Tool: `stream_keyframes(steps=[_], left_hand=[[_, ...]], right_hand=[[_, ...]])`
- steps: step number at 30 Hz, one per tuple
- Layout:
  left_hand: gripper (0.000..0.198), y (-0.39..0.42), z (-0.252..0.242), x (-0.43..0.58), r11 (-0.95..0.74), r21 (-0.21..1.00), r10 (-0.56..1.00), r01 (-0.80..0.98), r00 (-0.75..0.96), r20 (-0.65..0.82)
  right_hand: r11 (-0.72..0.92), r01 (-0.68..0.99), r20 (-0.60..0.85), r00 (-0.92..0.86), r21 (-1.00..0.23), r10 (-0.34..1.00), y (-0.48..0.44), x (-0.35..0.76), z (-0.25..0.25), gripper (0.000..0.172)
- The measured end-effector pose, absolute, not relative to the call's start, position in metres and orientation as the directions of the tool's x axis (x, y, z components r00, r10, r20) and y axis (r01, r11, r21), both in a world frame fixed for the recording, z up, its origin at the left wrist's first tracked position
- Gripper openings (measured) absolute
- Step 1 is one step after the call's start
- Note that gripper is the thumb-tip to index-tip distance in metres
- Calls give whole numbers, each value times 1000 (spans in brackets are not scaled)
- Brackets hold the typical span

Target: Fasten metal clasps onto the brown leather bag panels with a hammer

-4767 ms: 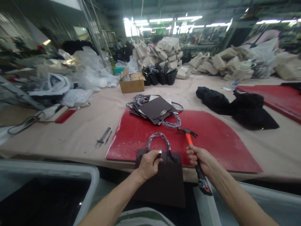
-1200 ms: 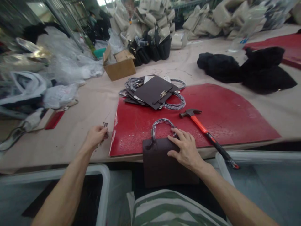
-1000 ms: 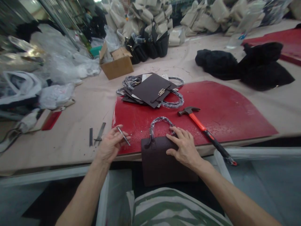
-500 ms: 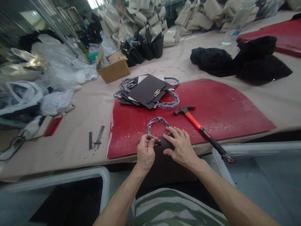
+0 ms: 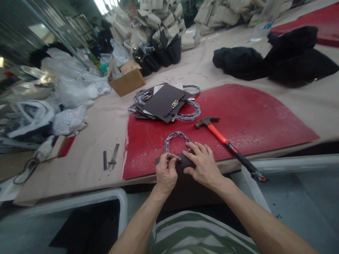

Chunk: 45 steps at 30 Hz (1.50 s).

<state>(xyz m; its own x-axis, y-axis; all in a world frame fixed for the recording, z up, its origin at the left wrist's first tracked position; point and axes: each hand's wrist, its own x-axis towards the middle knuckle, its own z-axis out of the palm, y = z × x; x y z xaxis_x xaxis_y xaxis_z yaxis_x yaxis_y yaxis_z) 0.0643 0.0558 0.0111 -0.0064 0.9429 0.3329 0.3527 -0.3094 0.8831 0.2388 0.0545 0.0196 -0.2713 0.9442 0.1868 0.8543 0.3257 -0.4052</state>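
A dark brown bag panel [image 5: 185,160] with a wrapped loop handle [image 5: 176,136] lies over the front edge of a red mat [image 5: 251,120]. My left hand [image 5: 165,172] is closed, pinching a thin metal punch [image 5: 171,155] against the panel's top edge by the handle's left end. My right hand [image 5: 203,164] lies flat with fingers spread, pressing on the panel near the handle's right end. An orange-handled hammer [image 5: 227,144] rests on the mat just right of my right hand, untouched.
A stack of finished brown panels [image 5: 165,102] sits at the mat's back left. More metal tools [image 5: 111,160] lie on the beige table left of the mat. A cardboard box [image 5: 127,79], plastic bags and black cloth [image 5: 275,60] are farther back. Grey bins [image 5: 291,190] flank my lap.
My left hand fetched a thin metal punch from the table at left and brought it to the panel's top edge. The hammer, earlier in my right hand, now lies on the mat.
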Motion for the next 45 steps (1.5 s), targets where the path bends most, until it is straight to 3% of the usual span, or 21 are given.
stream_keyframes(steps=[6, 10, 13, 16, 19, 20, 24, 28, 32, 34, 36, 37, 39, 40, 42, 45], left_hand=[[11, 58, 2, 62, -534, 690, 829, 488, 143, 540], [12, 59, 2, 62, -541, 661, 828, 521, 189, 528], [13, 60, 3, 63, -520, 669, 843, 531, 193, 502], [13, 60, 3, 64, -537, 669, 833, 514, 199, 516], [12, 60, 2, 64, -554, 670, 822, 494, 200, 533], [12, 60, 1, 64, -556, 670, 822, 492, 205, 532], [13, 61, 1, 63, -548, 683, 831, 483, 228, 507], [13, 62, 2, 63, -558, 681, 826, 475, 242, 508], [13, 62, 4, 64, -561, 677, 824, 477, 237, 515], [14, 61, 4, 64, -557, 682, 826, 473, 233, 513], [14, 62, 3, 64, -560, 682, 825, 470, 239, 513], [14, 62, 2, 64, -562, 682, 824, 468, 242, 513], [13, 62, 0, 64, -567, 678, 819, 467, 239, 521], [13, 63, -1, 63, -571, 674, 816, 467, 236, 528], [14, 63, -2, 63, -580, 662, 808, 474, 236, 539], [14, 63, -2, 63, -582, 652, 806, 486, 241, 541]], right_hand=[[328, 849, 187, -273, -414, 944, 53, 238, 21, 56], [364, 781, 226, -287, -508, 931, 56, 245, 24, 54], [349, 755, 356, -164, -555, 920, 62, 270, 33, 45], [185, 885, 387, -6, -428, 922, 65, 307, 46, 40], [-16, 969, 195, 65, -245, 979, 65, 336, 56, 36], [-66, 964, 108, 97, -256, 989, 65, 342, 58, 32], [-285, 751, -187, 215, -595, 958, 75, 347, 62, 6], [-357, 519, -371, 81, -777, 925, 87, 330, 76, 11], [-396, 313, -424, -23, -863, 905, 75, 307, 105, 22], [-346, 282, -357, 14, -895, 934, 59, 298, 123, 31], [-163, 382, -144, 77, -910, 987, 40, 294, 138, 39], [-32, 485, 12, 88, -874, 996, 31, 293, 142, 41], [193, 697, 267, -2, -691, 964, 15, 293, 143, 41], [260, 772, 318, -79, -580, 945, 8, 294, 140, 40], [324, 847, 281, -218, -421, 935, 1, 297, 137, 38], [355, 856, 273, -264, -376, 925, -3, 305, 155, 38]])
